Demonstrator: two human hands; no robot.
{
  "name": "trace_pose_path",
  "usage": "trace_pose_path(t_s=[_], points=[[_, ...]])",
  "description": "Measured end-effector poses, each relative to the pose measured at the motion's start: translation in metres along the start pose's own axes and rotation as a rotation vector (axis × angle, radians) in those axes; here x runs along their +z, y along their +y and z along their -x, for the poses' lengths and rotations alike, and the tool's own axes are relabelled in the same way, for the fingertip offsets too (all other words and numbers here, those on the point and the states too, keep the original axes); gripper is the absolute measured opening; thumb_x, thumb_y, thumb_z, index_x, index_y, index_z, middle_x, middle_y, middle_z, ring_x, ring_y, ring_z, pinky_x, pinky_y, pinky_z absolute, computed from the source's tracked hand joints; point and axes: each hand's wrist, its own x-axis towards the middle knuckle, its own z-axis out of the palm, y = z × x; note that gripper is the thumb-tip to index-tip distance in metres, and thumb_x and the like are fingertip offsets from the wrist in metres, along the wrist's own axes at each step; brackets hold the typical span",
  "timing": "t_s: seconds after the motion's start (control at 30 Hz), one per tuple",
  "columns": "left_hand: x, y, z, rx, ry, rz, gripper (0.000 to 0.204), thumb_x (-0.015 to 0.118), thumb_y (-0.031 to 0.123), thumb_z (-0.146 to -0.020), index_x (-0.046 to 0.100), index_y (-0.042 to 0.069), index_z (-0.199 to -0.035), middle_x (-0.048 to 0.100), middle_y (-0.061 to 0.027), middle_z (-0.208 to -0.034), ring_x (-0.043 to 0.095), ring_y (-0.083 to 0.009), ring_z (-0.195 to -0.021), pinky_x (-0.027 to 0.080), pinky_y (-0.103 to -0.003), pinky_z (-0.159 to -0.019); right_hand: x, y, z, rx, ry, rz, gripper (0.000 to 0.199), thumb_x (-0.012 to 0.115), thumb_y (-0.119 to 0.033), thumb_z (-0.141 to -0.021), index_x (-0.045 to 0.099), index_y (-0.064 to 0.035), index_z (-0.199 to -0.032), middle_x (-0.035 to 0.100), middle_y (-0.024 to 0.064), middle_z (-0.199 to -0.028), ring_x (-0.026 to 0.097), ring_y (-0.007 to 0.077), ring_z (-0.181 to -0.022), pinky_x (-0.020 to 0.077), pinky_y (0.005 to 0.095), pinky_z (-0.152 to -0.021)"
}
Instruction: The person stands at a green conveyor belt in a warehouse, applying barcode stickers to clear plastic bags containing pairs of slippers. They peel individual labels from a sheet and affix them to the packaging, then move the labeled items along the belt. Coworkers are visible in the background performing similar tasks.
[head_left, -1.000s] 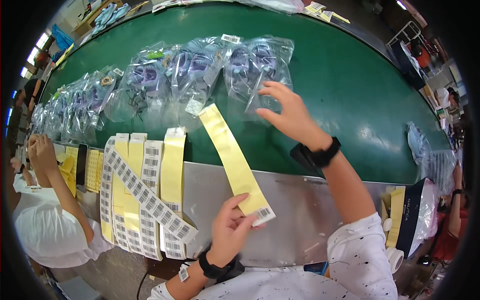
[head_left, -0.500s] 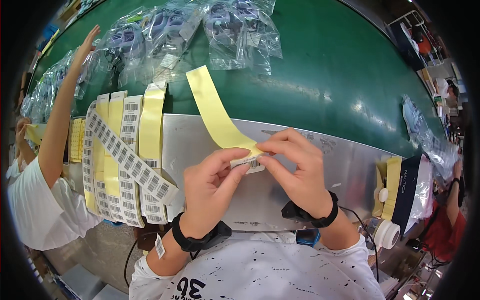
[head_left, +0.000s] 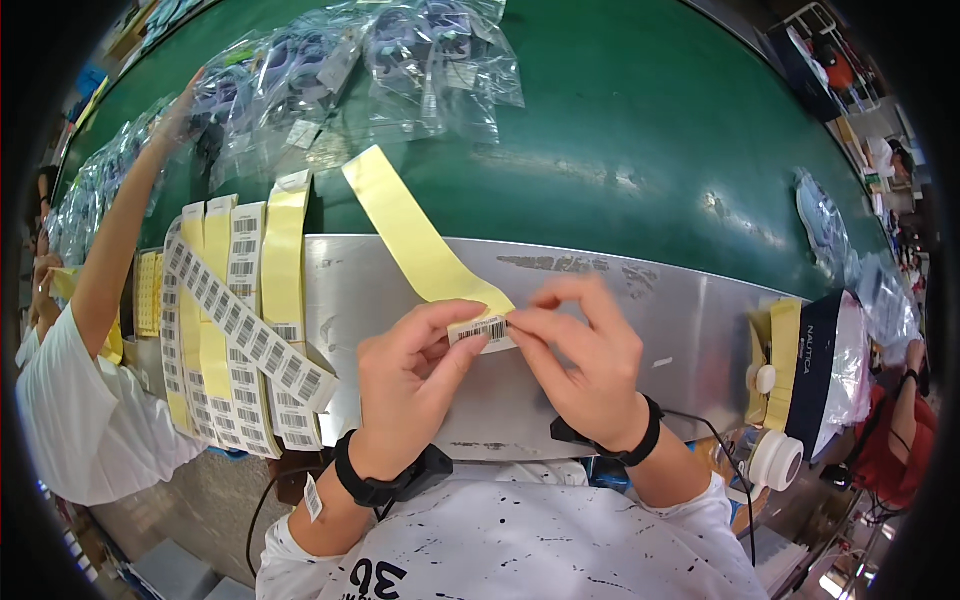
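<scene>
- At centre frame, my left hand [head_left: 410,375] pinches the barcode label [head_left: 482,332] on the yellow strip [head_left: 405,225] between thumb and fingers.
- Just right, my right hand [head_left: 588,360] has blurred fingertips at the label's edge — whether they grip, I can't tell.
- A crooked pull could crease or tear the label; a loose pinch could drop it.

Label strip [head_left: 415,235]: 1 long, narrow length, yellow on the visible face, with 1 white label [head_left: 482,335] bearing a black barcode at the near end. The strip runs diagonally, curving between its 2 ends; the far end extends over the green tabletop [head_left: 620,160]. The label's left end is pinched, its right edge at blurred fingertips; contact with the tabletop cannot be confirmed.
</scene>
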Motion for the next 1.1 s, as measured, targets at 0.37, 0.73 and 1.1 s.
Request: trace_pose_path(t_s=[0.37, 0.73, 1.1], points=[[0.001, 0.006, -0.013, -0.288, -0.012, 0.267, 0.049, 0.068, 0.004, -0.082, 0.047, -0.004, -0.126, 0.062, -0.0096, -0.109, 0.062, -0.0136, -0.095, 0.051, -0.024, -0.081, -0.003, 0.007, -0.021, 0.054, 0.082, -0.387, 0.008, 0.060, -0.001, -0.081, 0.052, 0.0001, -0.080, 0.053, 0.0126, -0.102, 0.053, 0.0303, -0.095, 0.0439, 0.0373, -0.083], [-0.014, -0.034, -0.014, -0.254, 0.019, 0.078, 0.039, 0.058, -0.004, -0.085, 0.049, -0.004, -0.123, 0.061, -0.0116, -0.102, 0.063, -0.0184, -0.092, 0.055, -0.029, -0.076, -0.125, 0.128, -0.105, 0.404, 0.472, -0.613, 0.008, 0.067, -0.007, -0.083, 0.067, 0.0003, -0.087, 0.061, 0.0074, -0.105, 0.057, 0.0107, -0.085, 0.0442, 0.0244, -0.080], [0.016, -0.012, -0.010, -0.298, 0.111, -0.061, 0.039, 0.051, 0.002, -0.095, 0.043, -0.004, -0.133, 0.060, -0.0161, -0.104, 0.065, -0.0203, -0.083, 0.055, -0.028, -0.070, -0.255, 0.327, -0.129, 0.524, 0.743, 0.462, 0.078, 0.068, -0.002, -0.070, 0.034, -0.0098, -0.140, 0.051, 0.0294, -0.115, 0.056, 0.0400, -0.103, 0.0457, 0.0441, -0.089]])
